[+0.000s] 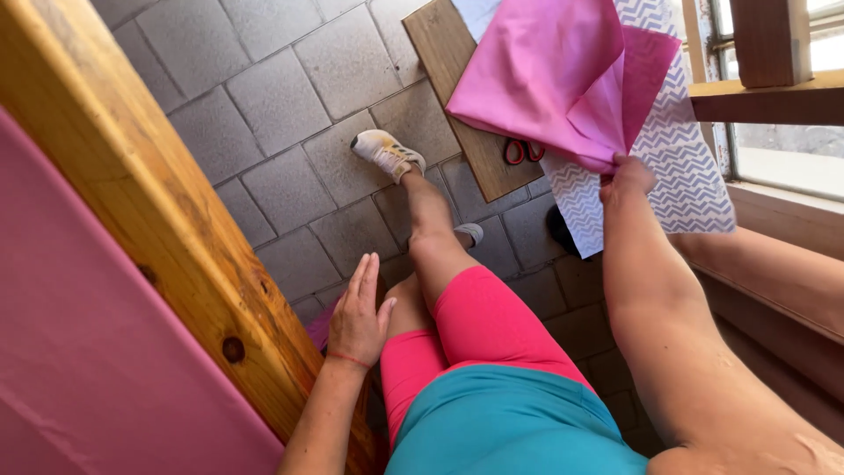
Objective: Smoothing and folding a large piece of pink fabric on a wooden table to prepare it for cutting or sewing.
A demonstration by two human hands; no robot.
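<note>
Right hand (626, 176) pinched on pink fabric sheet (549, 75) raised over wooden board (457, 97) and red-handled scissors (522, 151), white zigzag-patterned cloth (686, 167) hanging behind; left hand (358, 312) open, fingers together, beside pine tabletop edge (158, 211), above grey tiled floor (281, 105).

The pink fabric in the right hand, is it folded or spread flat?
Folded: the pink fabric shows overlapping layers hanging from the right hand.

left hand (358, 312) flat, right hand (626, 174) pinching
</note>
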